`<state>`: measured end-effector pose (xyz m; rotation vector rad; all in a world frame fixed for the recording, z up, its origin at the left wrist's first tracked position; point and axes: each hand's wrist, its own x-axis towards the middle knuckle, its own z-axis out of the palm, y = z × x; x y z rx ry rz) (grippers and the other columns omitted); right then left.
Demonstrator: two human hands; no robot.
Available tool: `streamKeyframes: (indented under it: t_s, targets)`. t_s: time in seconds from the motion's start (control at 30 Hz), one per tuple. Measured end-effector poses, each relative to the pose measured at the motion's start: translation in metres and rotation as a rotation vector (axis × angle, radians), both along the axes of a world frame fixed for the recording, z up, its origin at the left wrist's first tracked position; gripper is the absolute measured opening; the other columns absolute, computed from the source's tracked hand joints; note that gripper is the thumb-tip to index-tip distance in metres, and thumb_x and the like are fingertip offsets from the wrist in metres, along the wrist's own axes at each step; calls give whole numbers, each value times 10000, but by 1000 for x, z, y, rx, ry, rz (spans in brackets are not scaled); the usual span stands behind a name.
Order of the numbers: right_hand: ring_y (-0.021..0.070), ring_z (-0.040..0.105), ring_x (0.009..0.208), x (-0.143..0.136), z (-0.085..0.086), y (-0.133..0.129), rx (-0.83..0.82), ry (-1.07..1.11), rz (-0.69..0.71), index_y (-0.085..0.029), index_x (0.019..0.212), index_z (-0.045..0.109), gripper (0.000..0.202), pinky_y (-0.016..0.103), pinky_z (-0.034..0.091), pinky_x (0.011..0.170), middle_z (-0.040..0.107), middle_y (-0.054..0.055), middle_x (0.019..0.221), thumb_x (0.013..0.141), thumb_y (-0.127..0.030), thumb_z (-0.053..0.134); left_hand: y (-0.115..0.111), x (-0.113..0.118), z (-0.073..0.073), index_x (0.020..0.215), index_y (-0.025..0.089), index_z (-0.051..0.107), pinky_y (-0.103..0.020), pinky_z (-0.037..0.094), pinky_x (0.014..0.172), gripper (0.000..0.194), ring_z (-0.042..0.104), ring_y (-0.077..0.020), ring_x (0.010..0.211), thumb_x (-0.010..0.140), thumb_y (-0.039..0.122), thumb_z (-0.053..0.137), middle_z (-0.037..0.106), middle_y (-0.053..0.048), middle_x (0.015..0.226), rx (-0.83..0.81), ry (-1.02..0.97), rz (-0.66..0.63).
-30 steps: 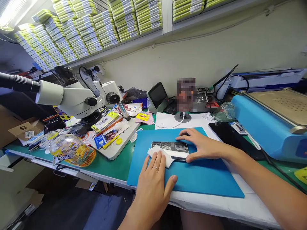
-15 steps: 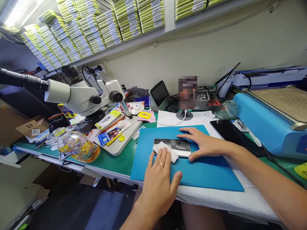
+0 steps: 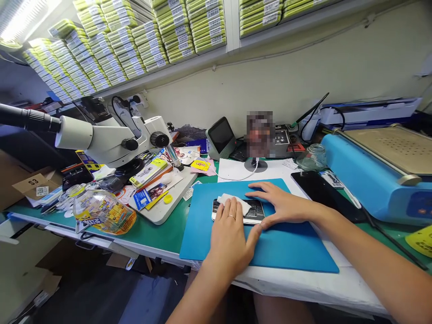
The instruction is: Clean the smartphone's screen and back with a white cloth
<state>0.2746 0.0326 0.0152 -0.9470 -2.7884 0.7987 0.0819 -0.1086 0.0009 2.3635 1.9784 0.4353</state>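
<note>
A phone (image 3: 254, 221) with a glossy dark face and a pale edge strip lies flat on the blue mat (image 3: 293, 252). My left hand (image 3: 232, 238), with a ring on one finger, presses a folded white wipe (image 3: 240, 204) onto the phone's face; its fingers lie straight and close together, thumb apart. My right hand (image 3: 283, 204) holds the phone at its right end, thumb by the near corner and fingertips by the far edge. The wipe and the left fingers hide much of the phone's left and middle.
Left of the mat stand a microscope (image 3: 111, 139) and a plastic jar (image 3: 104, 211). A large black phone (image 3: 324, 193), a glass jar (image 3: 313, 157) and a blue machine (image 3: 364, 175) are on the right. A small screen device (image 3: 221, 137) stands behind, below shelves of yellow-green packs (image 3: 178, 33).
The left hand has slid the wipe toward the phone's far edge and slightly right. The right hand stays at the phone's right end. The whole view has shifted a little.
</note>
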Motion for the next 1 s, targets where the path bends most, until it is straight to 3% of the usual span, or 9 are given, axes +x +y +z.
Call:
streamKeyframes:
  t_s: [0.1, 0.23, 0.4, 0.5, 0.6, 0.7, 0.77, 0.87, 1.0]
  targets:
    - [435, 249, 1460, -1, 2, -1, -3, -10, -10, -304, 1483, 473, 959, 613, 277, 1155, 318, 113, 1601, 648, -688, 746, -19, 4, -2, 1538, 67, 341, -482, 250, 1220, 725, 245, -301, 1497, 1030, 580, 273, 292, -142, 1603, -13, -14, -64]
    - [439, 249, 1458, 0, 0, 0, 9, -8, -2, -310, 1486, 466, 984, 614, 285, 1151, 312, 112, 1602, 633, -710, 750, -38, -16, -5, 1558, 145, 318, -497, 258, 1218, 641, 262, -278, 1494, 1046, 530, 286, 286, -80, 1610, -10, 23, -82]
    - [439, 230, 1464, 3, -3, 2, -3, 8, -1, -335, 1488, 457, 983, 624, 266, 1157, 308, 95, 1604, 631, -720, 747, -29, -45, -4, 1527, 69, 347, -515, 266, 1207, 610, 298, -290, 1480, 1053, 451, 311, 317, -148, 1591, 18, 98, 42]
    - [446, 235, 1460, 2, -4, 2, 2, 12, -4, -334, 1485, 463, 982, 632, 266, 1153, 322, 99, 1596, 628, -719, 748, -19, -39, -4, 1514, 35, 355, -512, 271, 1204, 648, 270, -301, 1488, 1044, 480, 318, 327, -178, 1582, 19, 90, 53]
    - [446, 248, 1455, 1, -4, 2, 9, 1, 0, -320, 1484, 468, 959, 636, 271, 1147, 329, 108, 1593, 646, -700, 742, -12, -13, -4, 1514, 18, 348, -513, 281, 1197, 717, 267, -320, 1487, 1029, 545, 316, 327, -205, 1578, 25, 39, 11]
    - [446, 255, 1453, 0, -4, 3, 24, 2, 18, -307, 1475, 482, 922, 636, 264, 1150, 331, 113, 1593, 667, -672, 736, -7, 14, -1, 1509, 10, 359, -470, 244, 1218, 813, 259, -326, 1489, 1000, 642, 310, 326, -209, 1581, 41, -19, -171]
    - [447, 258, 1451, 0, -4, 3, 34, 5, 19, -311, 1474, 483, 916, 638, 264, 1149, 338, 110, 1591, 669, -666, 738, -6, 22, 3, 1496, 21, 390, -458, 222, 1228, 826, 288, -309, 1482, 1000, 670, 270, 368, -198, 1565, 12, -53, -222]
    - [452, 260, 1449, -1, -3, 3, 33, -6, 6, -313, 1482, 472, 948, 640, 279, 1140, 338, 111, 1592, 652, -677, 751, -8, 15, 8, 1501, 73, 400, -464, 205, 1234, 773, 292, -275, 1484, 1019, 651, 221, 382, -148, 1568, -24, -81, -233]
    - [437, 246, 1458, -1, -1, 2, 29, -22, 8, -276, 1491, 465, 981, 608, 272, 1158, 323, 126, 1599, 648, -682, 758, -13, -16, 4, 1516, 92, 374, -493, 214, 1228, 696, 271, -276, 1491, 1045, 585, 237, 342, -142, 1586, -31, -34, -155]
